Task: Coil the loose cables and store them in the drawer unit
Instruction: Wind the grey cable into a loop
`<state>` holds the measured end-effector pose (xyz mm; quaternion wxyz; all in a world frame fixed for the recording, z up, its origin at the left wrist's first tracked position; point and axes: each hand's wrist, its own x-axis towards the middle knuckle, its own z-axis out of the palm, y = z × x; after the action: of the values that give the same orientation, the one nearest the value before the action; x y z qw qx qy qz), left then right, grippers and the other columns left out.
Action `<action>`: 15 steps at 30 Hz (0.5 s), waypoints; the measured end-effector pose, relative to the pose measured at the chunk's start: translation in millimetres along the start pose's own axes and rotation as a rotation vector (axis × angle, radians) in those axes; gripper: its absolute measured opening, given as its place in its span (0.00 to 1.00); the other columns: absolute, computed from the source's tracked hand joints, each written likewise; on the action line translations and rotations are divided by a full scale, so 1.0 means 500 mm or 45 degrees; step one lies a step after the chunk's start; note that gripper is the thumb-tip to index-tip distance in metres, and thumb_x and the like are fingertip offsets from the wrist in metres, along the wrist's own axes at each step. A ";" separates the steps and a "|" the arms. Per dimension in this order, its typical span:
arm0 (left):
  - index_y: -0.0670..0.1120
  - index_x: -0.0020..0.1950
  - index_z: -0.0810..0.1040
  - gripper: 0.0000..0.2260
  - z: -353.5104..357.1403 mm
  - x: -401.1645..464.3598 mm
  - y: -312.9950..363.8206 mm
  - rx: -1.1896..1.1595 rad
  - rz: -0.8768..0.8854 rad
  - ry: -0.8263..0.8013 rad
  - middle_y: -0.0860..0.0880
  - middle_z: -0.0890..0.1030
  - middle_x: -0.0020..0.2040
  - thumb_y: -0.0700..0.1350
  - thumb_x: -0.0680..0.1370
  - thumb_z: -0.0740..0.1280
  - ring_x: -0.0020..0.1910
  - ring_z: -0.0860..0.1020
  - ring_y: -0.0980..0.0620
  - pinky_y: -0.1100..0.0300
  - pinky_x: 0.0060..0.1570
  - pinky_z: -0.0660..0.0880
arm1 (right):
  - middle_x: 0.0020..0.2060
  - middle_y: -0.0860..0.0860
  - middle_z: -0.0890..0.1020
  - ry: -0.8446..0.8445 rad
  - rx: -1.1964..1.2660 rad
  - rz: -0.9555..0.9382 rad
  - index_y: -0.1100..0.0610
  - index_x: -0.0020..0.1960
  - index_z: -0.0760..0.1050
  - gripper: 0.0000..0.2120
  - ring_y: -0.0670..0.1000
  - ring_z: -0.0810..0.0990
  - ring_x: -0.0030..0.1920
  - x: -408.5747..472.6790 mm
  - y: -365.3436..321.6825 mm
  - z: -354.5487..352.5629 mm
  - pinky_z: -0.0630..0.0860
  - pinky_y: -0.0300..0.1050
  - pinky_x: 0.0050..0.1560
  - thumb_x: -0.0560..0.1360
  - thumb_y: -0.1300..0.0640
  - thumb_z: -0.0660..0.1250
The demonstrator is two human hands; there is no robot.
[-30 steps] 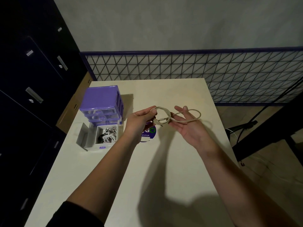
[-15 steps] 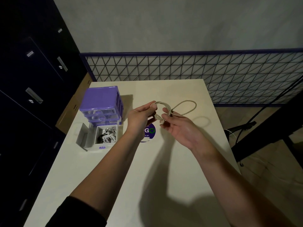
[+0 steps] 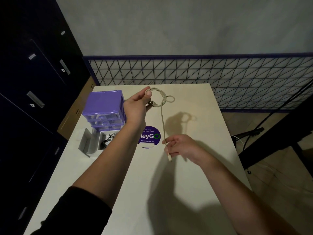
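Note:
A pale beige cable (image 3: pixel 162 119) hangs in the air above the white table (image 3: pixel 194 150). My left hand (image 3: pixel 137 106) pinches its looped upper part, raised beside the purple drawer unit (image 3: pixel 104 106). My right hand (image 3: pixel 181 146) grips the cable near its free end, lower and closer to me, with the plug sticking out below the fingers. The strand runs nearly straight between the two hands. The unit's bottom drawer (image 3: pixel 94 143) is pulled out on the table and holds several coiled cables.
A round purple sticker (image 3: pixel 149 136) lies on the table between the hands. A wire mesh fence (image 3: pixel 220 78) runs behind the table. Dark lockers (image 3: pixel 33 82) stand on the left, and a dark stand with cables (image 3: pixel 250 134) is on the floor at the right.
My left hand rose and moved away with the loops. My right hand pulled one end down toward me, so the coil has partly opened into a long straight strand.

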<state>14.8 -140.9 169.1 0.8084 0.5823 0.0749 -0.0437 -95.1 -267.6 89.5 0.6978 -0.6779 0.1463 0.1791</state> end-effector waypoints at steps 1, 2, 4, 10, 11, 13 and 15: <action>0.39 0.59 0.81 0.12 0.002 0.004 0.002 -0.018 0.012 0.012 0.46 0.83 0.43 0.36 0.76 0.70 0.42 0.79 0.50 0.59 0.45 0.81 | 0.34 0.55 0.78 0.031 -0.050 0.023 0.62 0.50 0.77 0.12 0.50 0.80 0.36 0.001 0.007 0.000 0.77 0.37 0.33 0.71 0.75 0.66; 0.39 0.58 0.81 0.11 0.003 0.008 0.004 -0.036 0.020 0.021 0.46 0.83 0.44 0.36 0.76 0.70 0.43 0.79 0.50 0.59 0.44 0.80 | 0.33 0.55 0.78 0.069 -0.095 0.046 0.62 0.48 0.77 0.12 0.51 0.79 0.36 0.003 0.015 0.000 0.76 0.37 0.31 0.71 0.75 0.66; 0.41 0.56 0.82 0.10 0.006 0.012 0.005 -0.050 0.032 0.026 0.46 0.83 0.45 0.36 0.76 0.70 0.44 0.79 0.50 0.60 0.43 0.80 | 0.32 0.53 0.77 0.158 -0.185 0.093 0.62 0.46 0.77 0.12 0.51 0.78 0.35 0.009 0.030 -0.002 0.76 0.38 0.29 0.69 0.77 0.65; 0.43 0.57 0.81 0.09 0.015 0.009 -0.004 -0.024 0.031 0.013 0.48 0.83 0.45 0.37 0.77 0.68 0.43 0.79 0.54 0.60 0.47 0.81 | 0.34 0.50 0.78 0.410 -0.450 0.170 0.57 0.37 0.74 0.15 0.47 0.74 0.28 0.036 0.067 -0.008 0.69 0.38 0.27 0.69 0.74 0.56; 0.43 0.58 0.81 0.09 0.016 0.006 -0.011 0.018 0.020 -0.014 0.49 0.82 0.44 0.37 0.78 0.68 0.42 0.79 0.54 0.59 0.48 0.81 | 0.35 0.51 0.79 0.410 -0.502 0.168 0.56 0.36 0.74 0.15 0.47 0.73 0.28 0.037 0.071 -0.011 0.68 0.36 0.27 0.69 0.74 0.58; 0.41 0.59 0.79 0.09 0.016 0.001 -0.023 0.097 0.010 -0.074 0.49 0.80 0.42 0.36 0.78 0.67 0.41 0.78 0.55 0.59 0.49 0.81 | 0.36 0.50 0.77 0.370 -0.597 0.174 0.53 0.36 0.73 0.15 0.48 0.72 0.31 0.036 0.071 -0.016 0.68 0.34 0.26 0.68 0.73 0.64; 0.41 0.59 0.77 0.09 0.014 -0.003 -0.034 0.131 0.015 -0.097 0.47 0.78 0.43 0.36 0.79 0.66 0.40 0.77 0.55 0.61 0.46 0.81 | 0.38 0.49 0.75 0.283 -0.614 0.152 0.49 0.38 0.73 0.17 0.49 0.73 0.36 0.034 0.062 -0.018 0.69 0.37 0.32 0.67 0.71 0.70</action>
<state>11.1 -152.9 155.5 0.7798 0.6215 0.0381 -0.0649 -93.2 -275.2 53.9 0.4840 -0.8302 0.2148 0.1740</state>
